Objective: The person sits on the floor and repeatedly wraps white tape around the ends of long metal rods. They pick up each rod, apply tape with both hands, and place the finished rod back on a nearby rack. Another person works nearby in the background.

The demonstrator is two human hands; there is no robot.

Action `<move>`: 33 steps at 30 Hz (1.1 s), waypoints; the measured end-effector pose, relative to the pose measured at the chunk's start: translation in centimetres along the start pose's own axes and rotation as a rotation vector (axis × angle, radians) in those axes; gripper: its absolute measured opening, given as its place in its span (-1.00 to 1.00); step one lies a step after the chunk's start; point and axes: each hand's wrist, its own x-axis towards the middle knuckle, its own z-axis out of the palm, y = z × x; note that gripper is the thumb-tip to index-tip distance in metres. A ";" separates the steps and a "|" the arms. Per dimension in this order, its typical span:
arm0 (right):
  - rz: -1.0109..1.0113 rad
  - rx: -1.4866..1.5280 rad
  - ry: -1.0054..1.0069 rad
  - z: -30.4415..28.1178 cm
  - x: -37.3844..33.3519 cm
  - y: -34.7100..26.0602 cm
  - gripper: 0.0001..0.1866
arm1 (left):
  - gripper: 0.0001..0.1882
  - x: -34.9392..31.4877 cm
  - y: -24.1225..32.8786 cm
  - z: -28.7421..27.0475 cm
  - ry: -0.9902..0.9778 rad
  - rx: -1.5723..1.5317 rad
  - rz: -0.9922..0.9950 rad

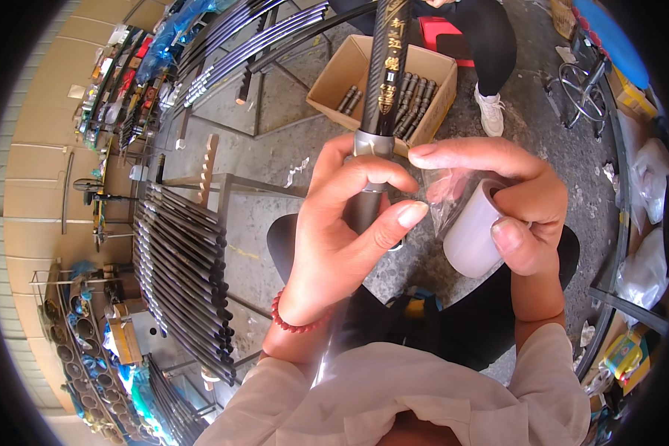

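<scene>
Black glossy rod [389, 67], upper centre, grasped by left hand [327, 238]; translucent cylindrical roll [470, 236], centre right, clasped by right hand [537, 197].

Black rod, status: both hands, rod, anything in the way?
Left hand around black rod at grey collar. Right hand gripping whitish roll. Rod extends forward. Open carton beyond, apparently not obstructing.

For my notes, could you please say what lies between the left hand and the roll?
In the head view, crinkled clear film shows between the left hand and the roll.
</scene>
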 end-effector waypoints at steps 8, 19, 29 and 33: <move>0.039 -0.075 -0.030 0.1 -0.2 0.0 -0.40 | -0.88 0.1 -0.4 0.4 0.020 0.092 0.032; 0.175 0.000 0.054 0.7 -0.5 1.1 -0.58 | -0.90 -0.5 0.3 -0.2 0.039 0.373 0.083; 0.387 0.166 0.175 0.2 -0.5 0.2 -0.59 | -0.93 -0.6 -0.2 -1.3 0.043 0.240 0.038; 0.337 0.098 0.160 0.4 -0.3 0.5 -0.59 | -0.93 -0.6 0.2 -1.1 0.068 0.104 0.001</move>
